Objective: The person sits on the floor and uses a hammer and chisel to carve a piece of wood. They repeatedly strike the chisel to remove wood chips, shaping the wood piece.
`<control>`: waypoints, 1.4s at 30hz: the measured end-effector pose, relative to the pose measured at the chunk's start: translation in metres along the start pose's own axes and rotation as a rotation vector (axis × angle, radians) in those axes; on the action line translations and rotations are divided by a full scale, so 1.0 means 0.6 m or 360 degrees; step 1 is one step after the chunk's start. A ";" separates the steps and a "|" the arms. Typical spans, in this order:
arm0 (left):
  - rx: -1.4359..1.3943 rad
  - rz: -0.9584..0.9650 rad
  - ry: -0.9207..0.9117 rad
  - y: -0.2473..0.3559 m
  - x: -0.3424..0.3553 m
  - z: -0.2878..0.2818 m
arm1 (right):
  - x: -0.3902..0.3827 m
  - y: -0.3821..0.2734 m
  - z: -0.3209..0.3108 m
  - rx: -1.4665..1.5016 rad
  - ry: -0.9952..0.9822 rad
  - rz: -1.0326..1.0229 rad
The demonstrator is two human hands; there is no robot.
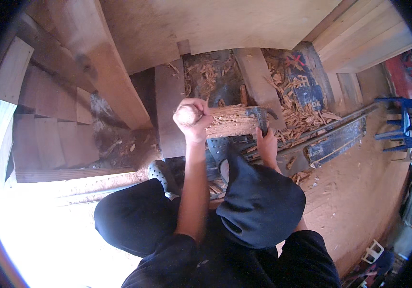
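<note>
My left hand point(197, 129) is a closed fist around a pale, round-ended wooden piece point(188, 115), whose end faces up; the rest of it is hidden. Right beside that fist lies a rough, pitted block of wood point(232, 120), crosswise in front of my feet. My right hand point(268, 144) grips the dark handle of a hammer point(262, 117). The hammer's metal head, with a curved end pointing right, is over the block's right end. I cannot tell whether it touches the wood.
Wood chips point(292, 113) litter the floor between and around the boards point(170, 105). Large timber panels point(215, 24) stand ahead, and more planks point(62, 139) are stacked at left. Blue plastic chairs point(402, 127) are at the far right. My clog-shod feet point(160, 173) are close by.
</note>
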State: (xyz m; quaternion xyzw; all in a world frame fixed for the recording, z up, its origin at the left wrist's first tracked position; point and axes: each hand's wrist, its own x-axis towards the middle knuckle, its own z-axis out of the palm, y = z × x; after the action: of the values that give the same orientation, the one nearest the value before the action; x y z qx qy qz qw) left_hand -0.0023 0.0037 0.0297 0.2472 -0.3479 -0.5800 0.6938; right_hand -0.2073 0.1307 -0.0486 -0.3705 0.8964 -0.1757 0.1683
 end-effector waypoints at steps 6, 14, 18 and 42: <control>0.0162 -0.0364 -0.0196 -0.050 -0.008 0.005 | 0.009 -0.002 0.003 -0.0019 0.0090 -0.0020; 0.0645 -0.0301 -0.0503 -0.050 -0.017 0.014 | 0.025 0.010 0.002 0.0356 -0.0158 0.0160; 0.0631 -0.0386 -0.0488 -0.046 -0.015 0.016 | 0.051 0.030 -0.031 0.1379 -0.1031 0.0656; 0.0889 -0.0247 -0.0502 -0.047 -0.024 0.016 | -0.082 -0.194 -0.223 0.0028 -0.0208 -0.0688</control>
State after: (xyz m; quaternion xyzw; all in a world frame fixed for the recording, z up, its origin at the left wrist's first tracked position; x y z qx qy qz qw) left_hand -0.0288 0.0127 0.0121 0.3610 -0.5769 -0.5444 0.4905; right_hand -0.1618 0.1144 0.1292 -0.5630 0.7819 -0.1911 0.1877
